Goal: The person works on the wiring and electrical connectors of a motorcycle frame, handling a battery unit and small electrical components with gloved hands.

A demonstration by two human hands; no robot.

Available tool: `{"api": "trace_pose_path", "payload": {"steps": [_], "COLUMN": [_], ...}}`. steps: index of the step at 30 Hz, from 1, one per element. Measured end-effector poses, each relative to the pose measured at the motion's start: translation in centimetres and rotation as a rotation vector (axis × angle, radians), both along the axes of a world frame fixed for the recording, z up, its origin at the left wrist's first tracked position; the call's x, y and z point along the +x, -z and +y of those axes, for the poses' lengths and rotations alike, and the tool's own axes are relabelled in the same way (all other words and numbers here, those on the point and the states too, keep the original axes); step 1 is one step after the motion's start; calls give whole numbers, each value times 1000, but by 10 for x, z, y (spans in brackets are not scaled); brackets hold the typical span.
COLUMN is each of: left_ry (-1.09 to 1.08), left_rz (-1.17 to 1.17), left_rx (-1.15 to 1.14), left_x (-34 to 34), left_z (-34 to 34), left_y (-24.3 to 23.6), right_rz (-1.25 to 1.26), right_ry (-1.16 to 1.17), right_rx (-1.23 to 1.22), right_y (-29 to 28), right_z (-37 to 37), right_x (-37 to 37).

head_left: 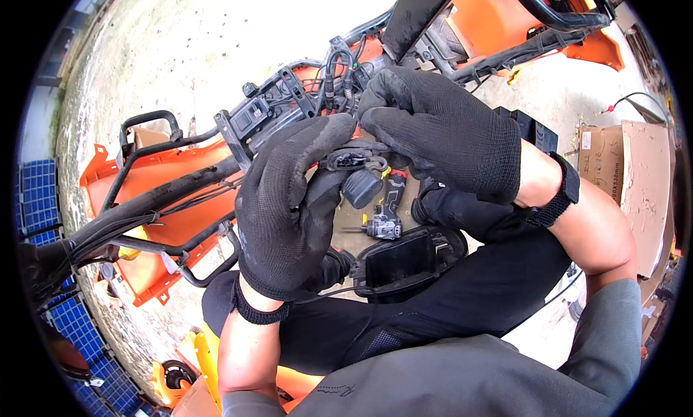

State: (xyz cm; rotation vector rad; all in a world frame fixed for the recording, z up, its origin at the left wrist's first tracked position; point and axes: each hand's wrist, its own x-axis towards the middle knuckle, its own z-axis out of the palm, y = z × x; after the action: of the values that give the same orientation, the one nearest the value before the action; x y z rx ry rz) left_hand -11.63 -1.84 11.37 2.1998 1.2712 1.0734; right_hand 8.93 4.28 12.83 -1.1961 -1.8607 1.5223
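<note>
Both my hands wear black knit gloves and meet in front of the vehicle frame. My left hand [285, 208] is closed, thumb on top, round a small black part with an open oval end [351, 159], which looks like a plug connector. A dark rounded cap [362, 189] hangs just below it. Pinched right beside that part, the fingers of my right hand [447, 132] are curled together, and what they hold is hidden. Beneath my hands a cordless impact driver [385, 216] lies on the ground, its bit pointing left. Nearer my legs sits a black plastic housing [397, 265], open at the top.
A black tubular frame [180, 177] with cables crosses in front of me. Orange body panels [162, 215] flank it, another panel [491, 16] at the far right. Cardboard boxes [642, 193] stand at right, and blue grid crates [40, 193] line the left edge.
</note>
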Motion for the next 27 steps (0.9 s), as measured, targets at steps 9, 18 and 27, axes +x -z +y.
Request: {"api": "trace_pose_path", "payload": {"steps": [9,18,27], "left_ry": [2,20,27], "left_rz": [-146,-185,-162], "left_rx": [-189,-317,-284], "left_x": [2,-4,-7], "left_z": [-3,0,-1], "left_y": [1,-9,-5], "right_rz": [25,139,15], "right_ry": [55,28,-97], "right_rx": [-31,-146,435], "right_y": [-8,-4,-25], "right_z": [-1,-1,5], "right_x": [-4,-4,6]}}
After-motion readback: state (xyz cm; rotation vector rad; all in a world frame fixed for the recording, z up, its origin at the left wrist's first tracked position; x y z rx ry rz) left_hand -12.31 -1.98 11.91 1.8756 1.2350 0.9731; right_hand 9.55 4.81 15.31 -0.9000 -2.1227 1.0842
